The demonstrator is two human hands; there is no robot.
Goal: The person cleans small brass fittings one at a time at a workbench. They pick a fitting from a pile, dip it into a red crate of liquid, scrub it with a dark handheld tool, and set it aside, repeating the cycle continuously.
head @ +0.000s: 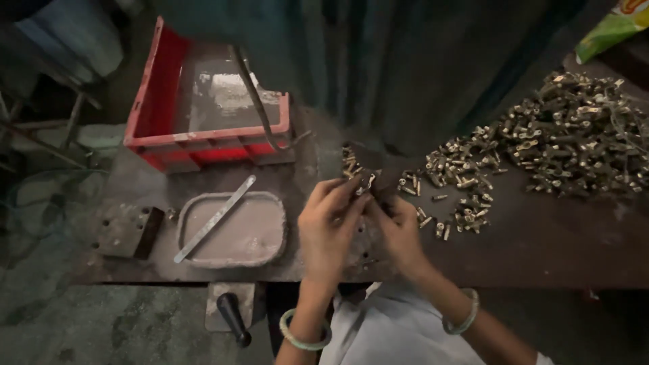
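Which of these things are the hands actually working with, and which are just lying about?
In use:
left hand
right hand
small brass part held between both
loose brass parts
big heap

Lying about:
red crate
grey tray with metal strip
metal block

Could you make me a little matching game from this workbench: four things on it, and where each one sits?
Things:
1. red crate
2. big heap of brass parts
3. flat metal strip
4. dark metal block

Places:
A. lying across the shallow grey tray
B. far right of the bench
C. back left of the bench
D. left of the tray

Pairs: 1-C, 2-B, 3-A, 4-D
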